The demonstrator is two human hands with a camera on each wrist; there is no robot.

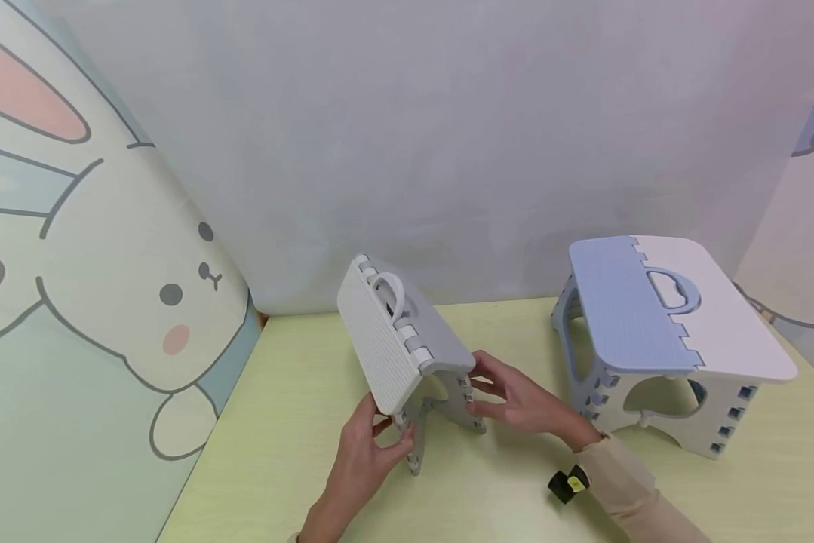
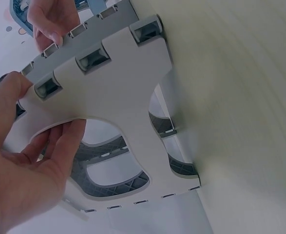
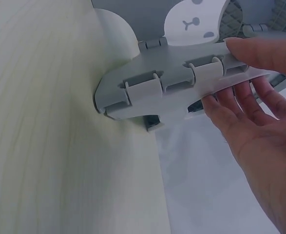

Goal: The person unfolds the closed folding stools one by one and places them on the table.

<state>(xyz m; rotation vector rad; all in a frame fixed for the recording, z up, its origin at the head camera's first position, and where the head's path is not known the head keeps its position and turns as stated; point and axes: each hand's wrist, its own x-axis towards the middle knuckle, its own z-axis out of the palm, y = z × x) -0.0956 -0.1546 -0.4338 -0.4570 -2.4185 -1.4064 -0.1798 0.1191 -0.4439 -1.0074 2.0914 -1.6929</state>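
Note:
A grey-and-white folding stool stands half folded on the table, its top bent up into a ridge with a loop handle along the fold. My left hand grips the near edge of its left leg panel; the left wrist view shows the thumb on the hinged edge and the fingers through the panel's cutout. On the other side, my right hand holds the right leg panel. There the thumb lies over the hinged edge, with the fingers curled behind it.
To the right stands an unfolded blue-and-white folding stool. A small black object with a yellow-green mark lies beside my right sleeve. A pale wall rises behind the yellowish table, and a cartoon rabbit panel is at left.

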